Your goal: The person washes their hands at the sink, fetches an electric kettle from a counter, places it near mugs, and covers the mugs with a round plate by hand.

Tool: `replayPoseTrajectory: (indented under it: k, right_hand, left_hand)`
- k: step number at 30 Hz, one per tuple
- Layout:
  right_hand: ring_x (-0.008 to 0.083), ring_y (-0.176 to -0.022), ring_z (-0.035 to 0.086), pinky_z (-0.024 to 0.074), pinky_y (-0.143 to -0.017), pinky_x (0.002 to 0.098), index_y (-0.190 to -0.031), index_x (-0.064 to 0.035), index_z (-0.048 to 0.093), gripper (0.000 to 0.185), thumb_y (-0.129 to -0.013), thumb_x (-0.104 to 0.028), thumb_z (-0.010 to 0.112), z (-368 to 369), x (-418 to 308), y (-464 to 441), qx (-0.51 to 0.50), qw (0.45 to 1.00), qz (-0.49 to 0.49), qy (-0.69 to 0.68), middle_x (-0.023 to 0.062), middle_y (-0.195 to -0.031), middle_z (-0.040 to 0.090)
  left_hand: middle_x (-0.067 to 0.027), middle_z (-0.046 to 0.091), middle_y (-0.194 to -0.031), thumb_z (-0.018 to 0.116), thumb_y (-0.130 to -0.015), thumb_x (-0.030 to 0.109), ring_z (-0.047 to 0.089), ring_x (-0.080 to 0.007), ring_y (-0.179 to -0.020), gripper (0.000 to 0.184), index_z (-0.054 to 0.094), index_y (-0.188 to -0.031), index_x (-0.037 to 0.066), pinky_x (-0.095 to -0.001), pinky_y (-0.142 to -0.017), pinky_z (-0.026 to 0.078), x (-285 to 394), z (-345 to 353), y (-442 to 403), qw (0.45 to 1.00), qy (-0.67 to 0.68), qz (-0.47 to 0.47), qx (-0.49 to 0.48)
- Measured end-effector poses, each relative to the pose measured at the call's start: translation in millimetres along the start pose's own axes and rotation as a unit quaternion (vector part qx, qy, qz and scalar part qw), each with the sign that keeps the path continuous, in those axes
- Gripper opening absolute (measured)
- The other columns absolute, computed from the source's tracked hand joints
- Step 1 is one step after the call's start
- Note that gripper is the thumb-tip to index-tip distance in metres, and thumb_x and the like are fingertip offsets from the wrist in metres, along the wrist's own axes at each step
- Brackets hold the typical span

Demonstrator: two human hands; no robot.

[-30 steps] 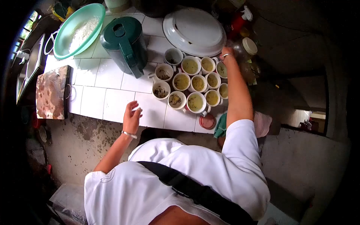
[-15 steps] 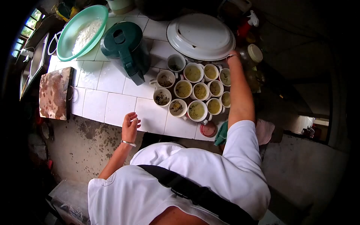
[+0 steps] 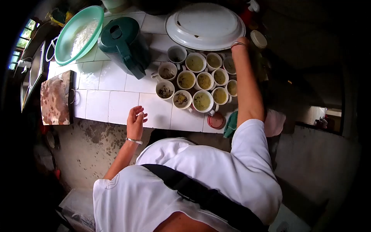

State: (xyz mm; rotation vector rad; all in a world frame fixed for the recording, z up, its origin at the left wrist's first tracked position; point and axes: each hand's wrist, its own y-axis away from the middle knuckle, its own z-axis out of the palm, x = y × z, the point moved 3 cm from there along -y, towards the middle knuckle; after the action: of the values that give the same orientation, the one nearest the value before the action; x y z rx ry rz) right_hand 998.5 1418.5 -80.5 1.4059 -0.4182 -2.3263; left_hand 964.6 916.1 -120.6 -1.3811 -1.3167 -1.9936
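Observation:
My left hand [image 3: 136, 116] hovers at the front edge of the white-tiled counter [image 3: 123, 102], fingers loosely curled and apart, holding nothing. My right hand [image 3: 242, 41] reaches past the cups to the right rim of an oval white enamel tray [image 3: 206, 23] with chipped spots. Its fingers are dark and hidden, so a grip on the rim cannot be made out. Between my arms stand several white cups [image 3: 196, 62], close together, most with pale yellow liquid and dark leaves. One cup [image 3: 177, 54] at the back left looks darker inside. My right forearm partly covers the rightmost cups.
A dark green jug [image 3: 124, 46] stands left of the cups. Beyond it a mint-green basin [image 3: 62, 52] holds white contents. A worn chopping board [image 3: 57, 98] is at the counter's left end. A red lid [image 3: 216, 121] and green cloth [image 3: 231, 125] lie by the front edge.
The cups and tray sit higher in the picture as the view shifts. My right hand stays by the tray's right rim, and my left hand keeps its loose curl near the counter edge.

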Motion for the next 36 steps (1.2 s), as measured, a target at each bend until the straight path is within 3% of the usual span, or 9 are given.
replayPoseTrajectory:
  k: [7, 12, 14, 16, 18, 22, 27, 30, 36]
  right_hand:
    - [0.0266, -0.101, 0.045, 0.0375, -0.086, 0.0383, -0.114, -0.0002, 0.038, 0.035, -0.084, -0.017, 0.039, -44.2, -25.5, 57.6, -0.036, 0.999, -0.017, -0.021, 0.0152, -0.115, 0.043]
    - [0.0270, -0.107, 0.041, 0.0335, -0.091, 0.0388, -0.119, 0.0010, 0.032, 0.038, -0.086, -0.018, 0.037, -116.8, -21.4, 119.0, -0.012, 0.998, -0.039, 0.046, 0.0147, -0.121, 0.038]
    - [0.0304, -0.104, 0.043, 0.0365, -0.087, 0.0428, -0.114, 0.0031, 0.035, 0.035, -0.086, -0.017, 0.035, -139.0, -13.6, 158.6, 0.016, 0.997, -0.053, 0.045, 0.0162, -0.116, 0.042]
    - [0.0308, -0.106, 0.041, 0.0350, -0.088, 0.0436, -0.115, 0.0010, 0.035, 0.034, -0.087, -0.018, 0.036, -157.0, -4.0, 193.0, 0.019, 0.998, -0.040, 0.044, 0.0157, -0.117, 0.041]
    - [0.0306, -0.107, 0.040, 0.0341, -0.089, 0.0438, -0.117, -0.0008, 0.034, 0.035, -0.087, -0.019, 0.036, -191.0, 14.6, 200.5, -0.014, 1.000, -0.015, 0.001, 0.0153, -0.119, 0.039]
    - [0.0297, -0.107, 0.040, 0.0346, -0.089, 0.0431, -0.119, -0.0032, 0.032, 0.036, -0.087, -0.020, 0.036, -231.1, 38.1, 216.7, 0.040, 0.999, -0.035, -0.013, 0.0140, -0.120, 0.038]
    - [0.0276, -0.095, 0.047, 0.0397, -0.080, 0.0414, -0.109, 0.0007, 0.041, 0.028, -0.086, -0.016, 0.038, -248.7, 51.9, 225.4, 0.095, 0.995, -0.021, -0.035, 0.0129, -0.107, 0.047]
    - [0.0273, -0.095, 0.048, 0.0397, -0.080, 0.0408, -0.106, 0.0005, 0.044, 0.027, -0.085, -0.016, 0.040, -259.2, 62.9, 215.3, 0.079, 0.995, -0.027, -0.049, 0.0127, -0.106, 0.048]
    - [0.0270, -0.092, 0.049, 0.0400, -0.078, 0.0400, -0.104, 0.0004, 0.046, 0.029, -0.083, -0.019, 0.043, -254.5, 69.6, 203.7, 0.134, 0.990, -0.017, 0.046, 0.0129, -0.104, 0.050]
  left_hand:
    - [-0.0098, 0.052, -0.101, 0.040, -0.085, 0.014, 0.055, -0.0189, -0.083, 0.024, 0.043, -0.106, 0.003, -0.0285, -0.069, 0.046, 29.6, 25.6, -18.2, 0.996, -0.016, 0.070, -0.062]
    - [-0.0102, 0.055, -0.095, 0.041, -0.086, 0.023, 0.056, -0.0178, -0.078, 0.029, 0.044, -0.107, 0.002, -0.0290, -0.066, 0.047, 57.3, 66.6, -24.6, 0.982, 0.099, 0.038, -0.159]
    - [-0.0099, 0.055, -0.092, 0.041, -0.086, 0.025, 0.056, -0.0175, -0.077, 0.030, 0.044, -0.107, 0.003, -0.0290, -0.066, 0.048, 64.2, 79.4, -19.0, 0.969, 0.159, 0.004, -0.190]
    - [-0.0057, 0.050, -0.072, 0.042, -0.085, 0.028, 0.054, -0.0147, -0.064, 0.026, 0.045, -0.092, 0.003, -0.0289, -0.060, 0.048, 55.6, 80.5, -17.7, 0.971, 0.144, -0.010, -0.190]
    - [-0.0047, 0.049, -0.068, 0.044, -0.084, 0.027, 0.052, -0.0134, -0.059, 0.024, 0.045, -0.084, 0.004, -0.0275, -0.054, 0.047, 46.0, 78.3, -9.2, 0.981, 0.109, -0.030, -0.155]
    - [-0.0019, 0.051, -0.068, 0.044, -0.084, 0.027, 0.050, -0.0110, -0.057, 0.022, 0.046, -0.087, 0.005, -0.0232, -0.046, 0.042, 19.4, 72.4, 0.9, 0.979, 0.078, -0.072, -0.173]
    - [-0.0008, 0.053, -0.072, 0.044, -0.084, 0.028, 0.052, -0.0105, -0.059, 0.021, 0.047, -0.089, 0.008, -0.0222, -0.045, 0.041, -9.2, 68.4, -1.7, 0.976, 0.038, -0.108, -0.185]
    - [-0.0006, 0.052, -0.071, 0.044, -0.084, 0.030, 0.054, -0.0115, -0.058, 0.022, 0.047, -0.088, 0.008, -0.0223, -0.044, 0.040, -12.2, 68.7, -2.0, 0.978, 0.020, -0.113, -0.172]
    - [-0.0022, 0.054, -0.067, 0.043, -0.084, 0.032, 0.054, -0.0126, -0.057, 0.024, 0.046, -0.084, 0.008, -0.0219, -0.042, 0.039, -15.1, 68.0, -16.0, 0.979, -0.054, -0.097, -0.170]
